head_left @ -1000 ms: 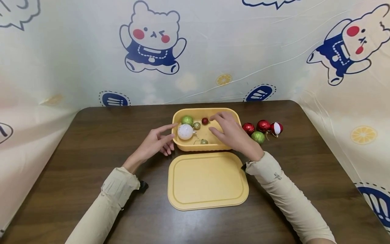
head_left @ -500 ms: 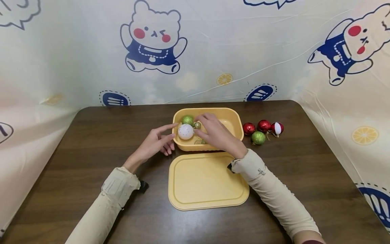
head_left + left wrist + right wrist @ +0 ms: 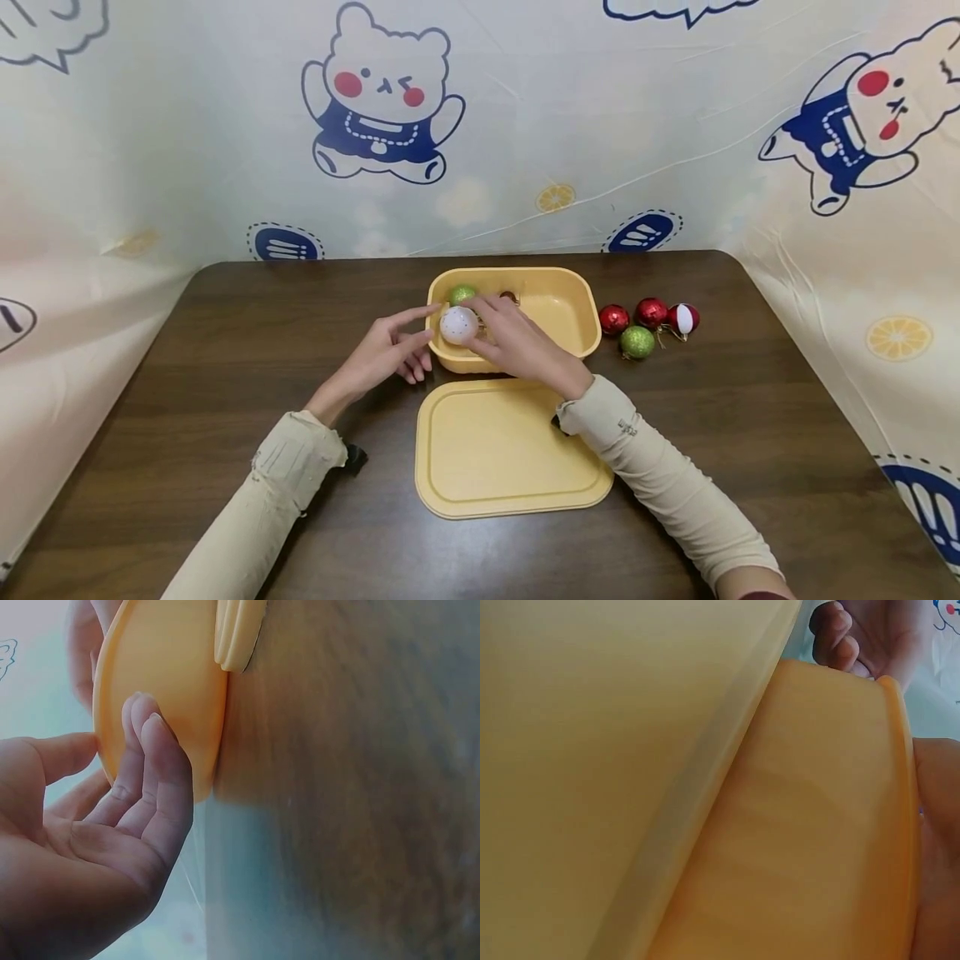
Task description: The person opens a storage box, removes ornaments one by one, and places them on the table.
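A yellow plastic box (image 3: 566, 360) holds a white speckled Christmas ball (image 3: 456, 326), a green glitter ball (image 3: 461, 294) and a small dark red ball (image 3: 509, 297). Reaching in over the front rim, my right hand (image 3: 517, 342) grips the white ball from its right side, thumb in front and fingers behind. That hand hides the small gold balls. At the box's left end, my left hand (image 3: 390, 346) touches the rim with thumb and forefinger, its other fingers loosely bent beside the outer wall (image 3: 172, 667).
In front of the box lies its flat yellow lid (image 3: 513, 450). Right of the box sit two red balls (image 3: 614, 319), a green glitter ball (image 3: 637, 342) and a red-and-white ball (image 3: 683, 320). A printed cloth (image 3: 510, 125) hangs behind the dark wooden table (image 3: 262, 333).
My right hand has moved left inside the box, past the small red ball, and its fingers have come round the white ball. The left hand has stayed at the rim.
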Tool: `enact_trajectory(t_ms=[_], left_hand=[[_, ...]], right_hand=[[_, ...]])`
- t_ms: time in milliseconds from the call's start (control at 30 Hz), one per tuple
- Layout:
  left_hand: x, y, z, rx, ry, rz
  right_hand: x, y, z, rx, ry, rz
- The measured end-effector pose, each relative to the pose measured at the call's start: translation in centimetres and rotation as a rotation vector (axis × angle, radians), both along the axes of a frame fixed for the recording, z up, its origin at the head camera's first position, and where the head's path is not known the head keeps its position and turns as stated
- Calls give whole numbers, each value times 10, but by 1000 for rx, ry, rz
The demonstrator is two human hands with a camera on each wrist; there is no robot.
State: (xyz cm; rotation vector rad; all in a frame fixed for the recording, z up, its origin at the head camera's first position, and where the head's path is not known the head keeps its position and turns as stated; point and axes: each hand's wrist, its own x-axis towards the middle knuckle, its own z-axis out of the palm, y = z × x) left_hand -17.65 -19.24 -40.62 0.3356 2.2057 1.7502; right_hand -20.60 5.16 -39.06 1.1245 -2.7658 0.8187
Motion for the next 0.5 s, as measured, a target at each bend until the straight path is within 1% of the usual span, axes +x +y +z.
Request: enact_trajectory(t_ms=[100,300,500], left_hand=[[0,0,1,-2,-1,-2],[0,-1,3,-10,0,0],[2,3,2,10,-10,1]], right_hand=[[-1,0,-2,-40,-36,11],[-3,-1,-3,-86,-78,51],[-8,2,-5,-150,-180,111]])
